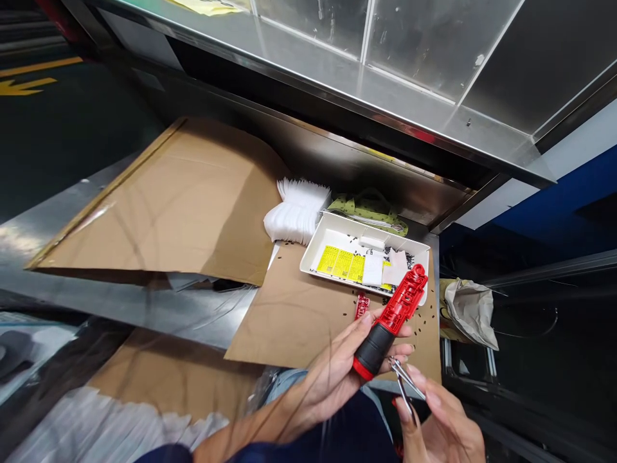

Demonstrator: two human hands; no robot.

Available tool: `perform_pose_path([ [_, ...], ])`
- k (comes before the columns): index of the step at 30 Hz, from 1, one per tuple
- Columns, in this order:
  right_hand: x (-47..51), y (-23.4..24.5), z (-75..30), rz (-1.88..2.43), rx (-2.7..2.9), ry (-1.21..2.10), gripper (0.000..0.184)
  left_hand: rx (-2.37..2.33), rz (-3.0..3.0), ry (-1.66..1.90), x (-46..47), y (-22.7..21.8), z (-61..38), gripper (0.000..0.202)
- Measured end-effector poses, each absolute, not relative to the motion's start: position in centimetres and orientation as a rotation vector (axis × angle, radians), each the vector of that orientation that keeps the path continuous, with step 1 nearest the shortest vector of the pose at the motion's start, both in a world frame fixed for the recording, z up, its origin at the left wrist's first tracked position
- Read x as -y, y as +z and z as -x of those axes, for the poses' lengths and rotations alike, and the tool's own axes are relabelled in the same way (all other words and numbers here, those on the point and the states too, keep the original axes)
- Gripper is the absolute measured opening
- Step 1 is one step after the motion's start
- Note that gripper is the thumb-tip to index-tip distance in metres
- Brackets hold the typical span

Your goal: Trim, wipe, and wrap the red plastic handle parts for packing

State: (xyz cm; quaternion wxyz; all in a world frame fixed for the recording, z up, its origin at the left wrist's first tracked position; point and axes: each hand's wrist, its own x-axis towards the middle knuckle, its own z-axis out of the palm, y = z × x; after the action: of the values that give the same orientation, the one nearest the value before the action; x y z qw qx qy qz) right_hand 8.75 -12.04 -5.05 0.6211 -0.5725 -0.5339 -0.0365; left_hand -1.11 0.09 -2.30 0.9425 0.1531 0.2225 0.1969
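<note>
My left hand [340, 370] is closed around a red plastic part with a black cylindrical grip [378, 347]. The part tilts up to the right, its ribbed red side facing me. In my right hand [441, 411], thumb and fingers pinch small shiny metal nail clippers [407, 384]. The clippers' jaw end is close to the left fingertips and the lower end of the grip; whether it touches the part I cannot tell. Beyond the left hand, a smaller red piece [362, 306] lies on the cardboard sheet [289, 308].
A white tray [313, 254] holds yellow labels, white pieces and small black bits. Behind it are a green pouch [366, 209] and stacked white foam sleeves [299, 212]. A large cardboard box [193, 199] stands left, a pale bag [470, 312] hangs right, and a metal shelf [347, 83] overhangs the back.
</note>
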Motion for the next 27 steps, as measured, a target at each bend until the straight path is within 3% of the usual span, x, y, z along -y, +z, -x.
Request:
perform_pose_path([
  [3, 11.9, -5.1, -8.7, 1.344, 1.216, -0.091, 0.046, -0.426, -0.298, 0.404, -0.1, -2.4, 1.1, 0.034],
  [9, 12.0, -5.0, -8.2, 1.333, 1.184, -0.034, 0.058, -0.453, -0.289, 0.401, 0.0, -2.6, 0.8, 0.038],
  [15, 11.6, -4.8, -8.0, 1.347, 1.173, -0.07, 0.058, -0.458, -0.294, 0.382, 0.1, -2.7, 0.9, 0.037],
  [27, 10.9, -4.0, -7.5, 1.375, 1.075, -0.117, 0.049, -0.463, -0.301, 0.361, -0.1, -2.3, 0.8, 0.043],
])
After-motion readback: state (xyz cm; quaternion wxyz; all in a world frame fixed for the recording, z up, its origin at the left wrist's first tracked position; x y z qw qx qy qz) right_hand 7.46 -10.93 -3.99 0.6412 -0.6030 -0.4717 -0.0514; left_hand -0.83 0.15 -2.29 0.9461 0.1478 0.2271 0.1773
